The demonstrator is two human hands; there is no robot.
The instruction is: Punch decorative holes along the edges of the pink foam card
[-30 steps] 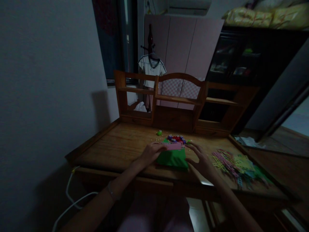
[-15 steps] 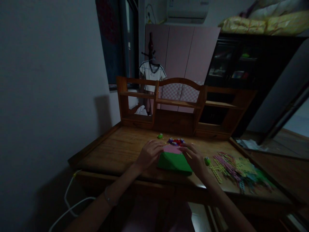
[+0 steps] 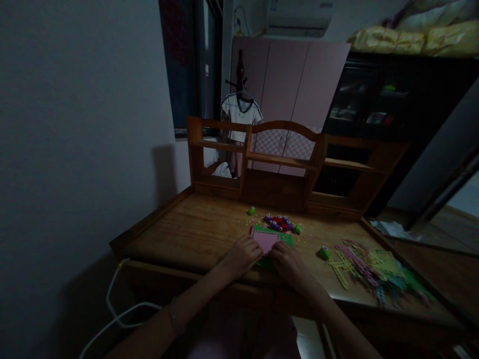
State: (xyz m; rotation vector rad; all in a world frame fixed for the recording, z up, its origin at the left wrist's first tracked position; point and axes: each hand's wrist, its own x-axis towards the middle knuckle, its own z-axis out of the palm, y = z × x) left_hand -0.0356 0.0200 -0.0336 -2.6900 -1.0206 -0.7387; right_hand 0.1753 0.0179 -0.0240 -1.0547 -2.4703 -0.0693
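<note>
On the desk (image 3: 168, 224), a wide stretch of wood gives room between the left edge and the left hand (image 3: 242, 255), whose curled fingers grip the pink card (image 3: 265, 241) at its near left side. The card lies over a green sheet (image 3: 288, 238) close to the front edge, left of the desk's middle. A green toy (image 3: 251, 211) sits towards the back edge; red and purple toys (image 3: 279, 223) cluster just behind the card. The right hand (image 3: 288, 262) grips the card's near right side, fingers bent. Rightward, another green toy (image 3: 324, 253) and a pile of plastic strips (image 3: 374, 264) limit room towards the right edge. Half a second ago the hands were farther apart and less of the card's pink face showed.
</note>
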